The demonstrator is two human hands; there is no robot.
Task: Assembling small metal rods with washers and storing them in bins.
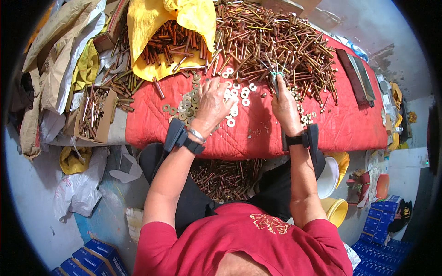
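**Left hand (212, 103) at the washers (188, 102), right hand (286, 109) gripping rods (283, 65)!**

Here they are, the washers, scattered across the near middle of the red cloth (338, 133), dull ones to the left, paler ones to the right. Right between those groups comes the left hand, palm down, half open, fingers bent toward the cloth; whether it has a washer pinched, I can't tell from here. Over to the right hand: closed up narrow, thumb side uppermost, a few slim rods fanning out past the fingertips, something green at their base too small to make out.

Just beyond it, what a heap of bolts (285, 48), reddish and tangled, spreading to the back of the cloth! Small nuts (302, 112) lie just right of the right hand. Behind the left hand, a yellow sack (143, 25) gapes toward us, more bolts inside it. Farther left, a carton (109, 117) stands with bolts in it. Both wrists wear black straps (297, 140), and the person sits in a red shirt (230, 230). Down on the right, a yellow bucket (340, 211) and stacked blue boxes (375, 223).
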